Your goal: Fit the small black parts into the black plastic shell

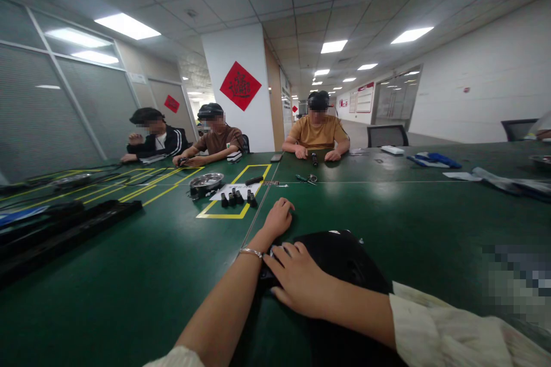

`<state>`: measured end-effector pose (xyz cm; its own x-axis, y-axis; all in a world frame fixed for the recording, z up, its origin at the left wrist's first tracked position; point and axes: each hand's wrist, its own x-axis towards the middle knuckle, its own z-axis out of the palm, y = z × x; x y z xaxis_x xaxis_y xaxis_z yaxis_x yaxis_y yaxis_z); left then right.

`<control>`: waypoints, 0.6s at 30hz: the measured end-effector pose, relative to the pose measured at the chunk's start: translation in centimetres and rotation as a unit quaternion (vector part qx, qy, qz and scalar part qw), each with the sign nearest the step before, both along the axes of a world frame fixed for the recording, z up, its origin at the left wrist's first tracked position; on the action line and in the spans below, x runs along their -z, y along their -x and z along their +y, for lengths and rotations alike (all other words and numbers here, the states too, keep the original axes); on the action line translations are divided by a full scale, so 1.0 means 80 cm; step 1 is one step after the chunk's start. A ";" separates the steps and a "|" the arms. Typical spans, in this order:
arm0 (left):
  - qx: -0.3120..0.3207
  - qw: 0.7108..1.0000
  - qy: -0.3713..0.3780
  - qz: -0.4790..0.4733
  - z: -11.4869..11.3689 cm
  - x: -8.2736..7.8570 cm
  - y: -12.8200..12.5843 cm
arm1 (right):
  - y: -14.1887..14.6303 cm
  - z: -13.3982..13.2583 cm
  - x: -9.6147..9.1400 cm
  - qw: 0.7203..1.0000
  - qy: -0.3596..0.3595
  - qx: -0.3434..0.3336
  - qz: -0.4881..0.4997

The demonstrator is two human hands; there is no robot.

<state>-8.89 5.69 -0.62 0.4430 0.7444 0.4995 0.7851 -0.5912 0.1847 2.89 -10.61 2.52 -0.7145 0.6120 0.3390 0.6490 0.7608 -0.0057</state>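
Observation:
My left hand reaches forward over the green table, a silver bracelet on its wrist. Its fingers curl loosely at the far edge of a black bag-like object and hold nothing that I can see. My right hand lies across the near left part of that black object, fingers spread flat and pointing left, close to the left forearm. Beyond the hands, several small black parts stand on a white sheet inside a yellow taped rectangle, next to a metal bowl.
Three other people sit at the table's far side, each with hands on the table. Long black bars lie at the left. Small tools rest mid-table; blue cloth and papers lie at the right. Empty chairs stand behind.

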 end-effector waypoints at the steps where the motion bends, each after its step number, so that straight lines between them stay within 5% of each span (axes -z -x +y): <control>1: -0.001 1.000 0.001 0.002 0.001 0.001 0.000 | 0.003 0.000 0.004 1.000 -0.013 -0.003 -0.004; 4: -0.001 1.000 -0.003 0.006 0.004 0.003 0.001 | 0.000 -0.005 0.006 0.998 -0.045 -0.045 -0.025; 7: 0.004 1.000 -0.003 0.012 0.005 0.004 0.001 | -0.014 -0.019 -0.017 0.998 -0.025 -0.054 -0.030; 13: -0.001 0.999 0.008 0.031 0.006 0.005 0.001 | -0.071 -0.043 -0.096 0.990 0.084 0.113 -0.020; 18: -0.012 0.998 0.026 0.053 0.006 0.005 -0.001 | -0.121 -0.029 -0.119 0.965 0.123 0.231 -0.027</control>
<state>-8.84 6.19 -1.02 0.4732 0.7792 0.4111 0.8157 -0.5638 0.1297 12.61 -12.90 12.07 -0.3585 0.9268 0.1121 0.9231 0.3698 -0.1056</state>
